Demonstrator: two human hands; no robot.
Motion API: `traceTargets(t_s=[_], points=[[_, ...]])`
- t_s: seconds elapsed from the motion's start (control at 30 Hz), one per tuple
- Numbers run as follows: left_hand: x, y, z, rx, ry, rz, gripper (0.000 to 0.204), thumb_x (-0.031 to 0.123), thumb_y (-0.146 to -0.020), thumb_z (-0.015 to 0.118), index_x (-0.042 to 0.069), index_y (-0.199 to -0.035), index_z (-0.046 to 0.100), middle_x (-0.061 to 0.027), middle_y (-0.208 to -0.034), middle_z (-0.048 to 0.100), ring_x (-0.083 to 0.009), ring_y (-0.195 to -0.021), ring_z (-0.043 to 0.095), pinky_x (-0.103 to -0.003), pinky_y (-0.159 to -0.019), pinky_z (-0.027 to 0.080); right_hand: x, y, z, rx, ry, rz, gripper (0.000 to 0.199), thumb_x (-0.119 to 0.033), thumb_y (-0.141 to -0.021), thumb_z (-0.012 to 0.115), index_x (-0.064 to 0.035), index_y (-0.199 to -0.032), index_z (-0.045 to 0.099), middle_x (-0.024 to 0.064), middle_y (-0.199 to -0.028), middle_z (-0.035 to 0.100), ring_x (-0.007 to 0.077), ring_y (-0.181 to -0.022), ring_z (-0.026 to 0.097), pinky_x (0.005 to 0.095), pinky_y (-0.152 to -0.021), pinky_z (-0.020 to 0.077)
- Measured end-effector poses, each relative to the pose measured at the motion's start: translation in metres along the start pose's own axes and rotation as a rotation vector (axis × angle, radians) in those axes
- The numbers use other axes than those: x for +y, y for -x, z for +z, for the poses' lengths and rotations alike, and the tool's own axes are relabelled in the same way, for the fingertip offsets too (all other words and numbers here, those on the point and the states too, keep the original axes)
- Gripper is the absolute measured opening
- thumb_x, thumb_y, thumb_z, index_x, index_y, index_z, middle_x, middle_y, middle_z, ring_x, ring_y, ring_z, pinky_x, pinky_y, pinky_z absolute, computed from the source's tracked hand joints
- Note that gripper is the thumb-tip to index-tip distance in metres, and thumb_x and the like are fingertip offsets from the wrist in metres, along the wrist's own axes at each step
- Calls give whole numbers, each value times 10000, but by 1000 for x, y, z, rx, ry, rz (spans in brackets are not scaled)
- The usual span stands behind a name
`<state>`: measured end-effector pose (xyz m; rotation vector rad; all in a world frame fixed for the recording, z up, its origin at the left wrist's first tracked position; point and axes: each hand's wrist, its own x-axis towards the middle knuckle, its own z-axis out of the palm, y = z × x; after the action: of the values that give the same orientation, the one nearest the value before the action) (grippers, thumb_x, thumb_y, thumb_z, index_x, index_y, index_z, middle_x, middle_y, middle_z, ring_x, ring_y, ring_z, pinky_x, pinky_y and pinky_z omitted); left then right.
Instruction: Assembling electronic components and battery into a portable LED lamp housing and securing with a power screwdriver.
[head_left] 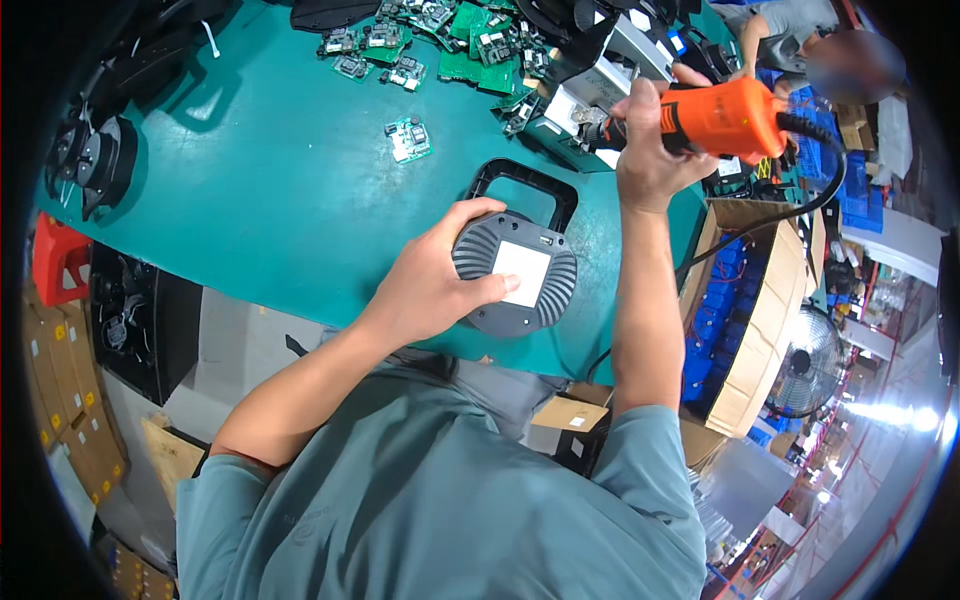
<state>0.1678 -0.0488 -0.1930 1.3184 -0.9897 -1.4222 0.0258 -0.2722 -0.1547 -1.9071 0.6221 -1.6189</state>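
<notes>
My left hand [432, 268] is closed around the left side of a round dark grey device housing [487, 262] with ribbed sides, its thumb lying on the white label [524, 272]. A black loop handle [567, 205] sticks out from the housing's far side over the green table. Up and to the right, my right hand [652, 150] grips an orange and black electric screwdriver [722, 120], whose tip points left into a metal box [585, 120] holding small parts too tiny to make out. A black cable [838, 165] hangs from the tool's rear end.
Green circuit boards [480, 55] are heaped at the table's far edge, and a single board [408, 140] lies nearer. Black housings [105, 160] stand at the left. An open carton [760, 320] of blue parts sits right of the table. Another person [785, 35] is at the far right.
</notes>
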Motion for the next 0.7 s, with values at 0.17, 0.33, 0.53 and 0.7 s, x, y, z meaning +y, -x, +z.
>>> traceTargets(t_s=[0.17,0.33,0.53,0.7], points=[[-6,1,-11,-66,29,19,702,282,-911,807,125,-1532,518,-109,-1332,691,-205,-1209,666,-364,-1068,506,-4,2,7,321,3,104,376,-20,-959,755,44,-1264,546,81,-782,671,118,-535,605,253,-506,507],[-7,0,-11,-98,7,-9,718,287,-927,794,140,-1560,490,-100,-1307,698,-206,-1190,674,-368,-1065,507,21,-35,0,289,-28,151,360,-65,-939,776,33,-1167,516,92,-768,629,162,-489,623,289,-447,517],[-14,-5,-10,-92,85,49,685,214,-958,802,103,-1558,492,-98,-1273,707,-151,-1164,663,-340,-1031,522,-9,-49,-19,415,-229,496,224,-58,-925,777,0,-1058,607,69,-725,606,194,-519,627,376,-491,563],[-23,-6,-9,-78,145,22,689,182,-963,807,55,-1561,487,-77,-1235,714,-122,-1122,654,-313,-995,534,-153,13,-33,78,-398,341,297,-235,-1066,642,-14,-1260,605,1,-791,460,122,-659,457,315,-606,413]])
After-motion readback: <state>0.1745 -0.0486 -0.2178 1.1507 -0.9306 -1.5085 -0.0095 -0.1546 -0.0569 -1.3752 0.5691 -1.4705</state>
